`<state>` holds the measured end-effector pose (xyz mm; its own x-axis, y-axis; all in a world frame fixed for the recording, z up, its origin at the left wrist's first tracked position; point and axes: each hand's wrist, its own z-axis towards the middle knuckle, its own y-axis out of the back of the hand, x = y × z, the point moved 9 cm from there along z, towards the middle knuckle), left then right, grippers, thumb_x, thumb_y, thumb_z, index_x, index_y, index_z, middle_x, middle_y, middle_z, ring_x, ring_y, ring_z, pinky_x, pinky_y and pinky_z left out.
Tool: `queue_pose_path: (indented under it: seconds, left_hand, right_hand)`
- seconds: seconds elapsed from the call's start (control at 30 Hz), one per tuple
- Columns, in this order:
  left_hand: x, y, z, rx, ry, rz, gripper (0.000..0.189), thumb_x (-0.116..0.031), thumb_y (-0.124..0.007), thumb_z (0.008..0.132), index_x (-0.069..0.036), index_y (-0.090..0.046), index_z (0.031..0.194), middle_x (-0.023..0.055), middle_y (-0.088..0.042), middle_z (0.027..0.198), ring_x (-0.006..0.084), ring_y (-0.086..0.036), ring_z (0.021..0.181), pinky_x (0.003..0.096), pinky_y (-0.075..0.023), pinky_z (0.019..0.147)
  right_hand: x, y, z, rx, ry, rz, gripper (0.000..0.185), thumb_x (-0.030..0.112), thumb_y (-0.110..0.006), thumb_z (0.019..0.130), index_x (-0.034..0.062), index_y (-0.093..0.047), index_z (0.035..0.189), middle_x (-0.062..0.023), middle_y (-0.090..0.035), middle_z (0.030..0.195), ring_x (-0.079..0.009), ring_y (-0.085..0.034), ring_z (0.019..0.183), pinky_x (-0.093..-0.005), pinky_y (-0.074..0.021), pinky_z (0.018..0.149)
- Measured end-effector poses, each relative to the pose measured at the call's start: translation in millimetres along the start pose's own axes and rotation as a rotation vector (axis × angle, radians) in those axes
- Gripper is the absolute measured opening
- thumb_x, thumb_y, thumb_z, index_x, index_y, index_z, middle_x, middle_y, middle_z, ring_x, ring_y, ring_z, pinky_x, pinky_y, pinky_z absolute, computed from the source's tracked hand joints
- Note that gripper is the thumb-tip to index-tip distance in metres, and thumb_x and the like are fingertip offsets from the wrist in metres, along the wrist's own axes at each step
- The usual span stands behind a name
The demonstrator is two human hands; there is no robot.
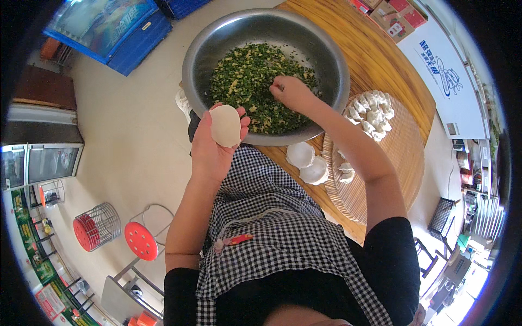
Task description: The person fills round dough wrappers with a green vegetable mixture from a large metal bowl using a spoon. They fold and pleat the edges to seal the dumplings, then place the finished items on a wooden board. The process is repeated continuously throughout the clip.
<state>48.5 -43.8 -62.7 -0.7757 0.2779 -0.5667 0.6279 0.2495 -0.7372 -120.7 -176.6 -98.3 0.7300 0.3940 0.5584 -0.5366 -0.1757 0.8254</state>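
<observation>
A round dough wrapper (226, 126) lies across the palm and fingers of my left hand (212, 150), at the near left rim of a large metal basin (195, 53). Chopped green filling with yellow bits (248, 77) covers the basin's bottom. My right hand (291, 93) is over the filling, fingers curled around what looks like a thin utensil, mostly hidden. Two stacks of wrappers (300, 155) rest on the wooden table (375, 45), just below the basin. Folded dumplings (375, 114) sit on a round ribbed tray (399, 163) to the right, partly behind my right forearm.
A white chest freezer (444, 77) with cardboard boxes (393, 20) on top stands beyond the table at right. Blue display freezers (118, 36) stand at upper left. Red stools (141, 241) are on the floor at lower left.
</observation>
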Motion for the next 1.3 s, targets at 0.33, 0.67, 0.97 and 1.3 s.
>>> queue_pose_path:
  seconds: [0.33,0.67,0.97,1.3]
  left_hand:
    - [-8.7,1.5,39.1,-0.084,-0.053,0.167,0.038,-0.019,-0.032,0.1,0.008,-0.044,0.123,0.0198,-0.053,0.123,0.0291,-0.052,0.115,0.0388,-0.0408,0.101]
    - [29.2,-51.8,79.2,0.013,0.056,-0.259,0.034,-0.021,-0.029,0.101,0.007,-0.042,0.116,0.0212,-0.052,0.115,0.0353,-0.053,0.11,0.0453,-0.044,0.098]
    - [20.1,-37.1,72.6,-0.002,0.008,-0.256,0.031,-0.026,-0.033,0.101,0.0,-0.046,0.112,0.0177,-0.056,0.105,0.0337,-0.057,0.104,0.0441,-0.0473,0.092]
    - [19.1,-38.9,66.4,0.047,-0.025,-0.102,0.026,-0.022,-0.038,0.099,0.0,-0.05,0.105,0.0157,-0.057,0.106,0.0306,-0.059,0.102,0.0427,-0.049,0.09]
  right_hand:
    - [-18.0,40.0,-43.6,-0.053,-0.497,1.025,0.018,0.018,-0.052,0.09,0.0023,-0.062,0.09,-0.0049,-0.064,0.075,-0.0094,-0.057,0.062,-0.0211,-0.0443,0.057]
    - [134.2,72.9,-97.6,-0.442,0.531,-0.261,0.027,0.009,-0.065,0.075,0.0,-0.058,0.1,-0.0122,-0.058,0.096,-0.0289,-0.059,0.089,-0.0365,-0.0501,0.077]
    - [110.2,106.6,-87.4,-0.452,0.251,0.31,0.013,0.003,-0.063,0.081,0.0014,-0.059,0.093,-0.0064,-0.06,0.082,-0.0187,-0.059,0.076,-0.0285,-0.0488,0.068]
    - [46.7,76.9,-75.2,-0.424,-0.117,0.97,0.015,0.012,-0.049,0.092,0.0034,-0.051,0.08,-0.0023,-0.054,0.072,-0.0088,-0.051,0.066,-0.0226,-0.0421,0.058]
